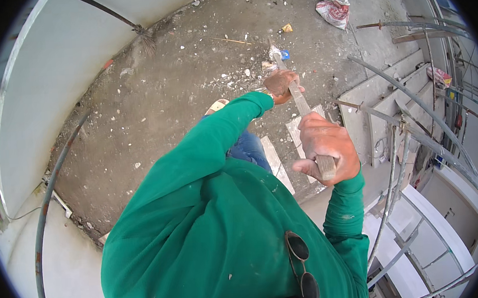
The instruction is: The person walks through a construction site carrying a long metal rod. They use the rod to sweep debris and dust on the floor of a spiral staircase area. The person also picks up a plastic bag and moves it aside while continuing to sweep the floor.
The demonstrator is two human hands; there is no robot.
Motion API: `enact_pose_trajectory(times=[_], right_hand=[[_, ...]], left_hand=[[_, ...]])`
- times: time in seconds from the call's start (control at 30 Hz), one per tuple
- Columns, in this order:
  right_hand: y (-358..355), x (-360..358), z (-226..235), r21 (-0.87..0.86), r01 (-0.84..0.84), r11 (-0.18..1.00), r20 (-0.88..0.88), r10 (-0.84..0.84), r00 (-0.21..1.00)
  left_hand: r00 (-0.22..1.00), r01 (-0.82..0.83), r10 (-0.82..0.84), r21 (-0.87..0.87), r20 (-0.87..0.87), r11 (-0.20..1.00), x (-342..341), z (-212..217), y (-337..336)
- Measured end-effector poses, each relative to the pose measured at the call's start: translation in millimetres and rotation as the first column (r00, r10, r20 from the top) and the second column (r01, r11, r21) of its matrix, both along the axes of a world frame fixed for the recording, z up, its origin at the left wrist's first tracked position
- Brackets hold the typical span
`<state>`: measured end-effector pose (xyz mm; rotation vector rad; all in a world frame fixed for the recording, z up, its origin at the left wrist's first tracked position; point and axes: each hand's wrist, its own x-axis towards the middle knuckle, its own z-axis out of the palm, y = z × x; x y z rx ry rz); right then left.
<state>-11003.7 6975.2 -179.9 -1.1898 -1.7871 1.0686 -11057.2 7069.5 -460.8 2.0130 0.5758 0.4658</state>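
A long, pale wooden stick [301, 101] with flat sides slants from my chest toward the floor. My left hand [280, 85] is closed round it lower down, near its far end. My right hand [330, 145] wraps its upper part, and the stick's butt end sticks out beside the thumb. The far end comes down among scraps of whitish rubble [244, 71] and a small blue piece [284, 54]. Whether a tool head is fixed there, I cannot tell. Both arms are in green sleeves.
Rough grey floor [152, 99] spreads ahead, strewn with chips. A red and white sack [333, 12] lies far right. Metal scaffold pipes [412, 92] cross the right side, by pale boards [383, 108]. A broom [147, 42] leans at the left wall [52, 90]; a rusty pipe [50, 190] stands nearer.
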Motion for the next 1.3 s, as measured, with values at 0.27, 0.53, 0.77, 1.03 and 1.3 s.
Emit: enact_pose_trajectory(times=[0.27, 0.53, 0.77, 1.03, 1.3], right_hand=[[-47, 42, 27, -0.197, 0.550, 0.812, -0.271, -0.584, 0.765], [-33, 60, -29, -0.194, 0.436, 0.879, 0.024, -0.439, 0.898], [-14, 52, 9, -0.003, 0.340, 0.940, 0.208, -0.332, 0.920], [-26, 19, 51, 0.200, 0.166, 0.966, -0.057, -0.158, 0.986], [-34, 41, -46, -0.233, 0.469, 0.852, -0.092, -0.500, 0.861]], left_hand=[[0.964, -0.085, 0.050, -0.125, -0.262, 0.988, -67, 26, -62], [0.969, -0.151, 0.109, -0.179, -0.223, 0.972, -20, -93, -75], [0.983, -0.179, 0.169, -0.197, -0.067, 0.964, 31, -64, -55], [0.994, 0.070, -0.077, -0.098, -0.076, 0.993, -62, 59, -40], [0.900, -0.174, 0.143, -0.040, -0.412, 0.984, -52, -77, -49]])
